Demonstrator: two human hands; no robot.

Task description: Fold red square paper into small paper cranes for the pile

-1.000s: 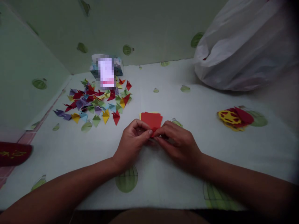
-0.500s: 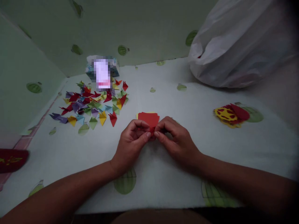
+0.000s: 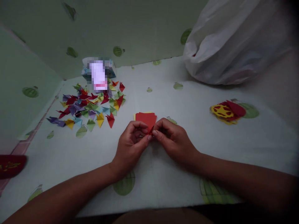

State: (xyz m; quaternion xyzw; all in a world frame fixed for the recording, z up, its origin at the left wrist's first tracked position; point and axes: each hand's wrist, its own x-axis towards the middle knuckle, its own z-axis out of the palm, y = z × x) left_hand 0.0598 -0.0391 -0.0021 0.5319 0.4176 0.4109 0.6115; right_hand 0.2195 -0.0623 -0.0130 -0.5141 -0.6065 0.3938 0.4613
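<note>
Both hands meet at the middle of the table over a small piece of red paper. My left hand is closed, its thumb and fingertips pinching the paper from the left. From the right, my right hand pinches the same piece between thumb and forefinger. Fingers hide most of it, so its folds cannot be made out. Just beyond the fingertips lies a stack of paper sheets, red on top with yellow edges showing behind.
Folded paper cranes in many colours lie heaped at the left, before a tissue box and a blurred-out bright screen. Yellow and red cut-outs lie right, below a white plastic bag. A dark red object sits at the left edge.
The whole view has shifted slightly, so background things appear a little further left. Both hands stay together on the red paper, with only small finger movement.
</note>
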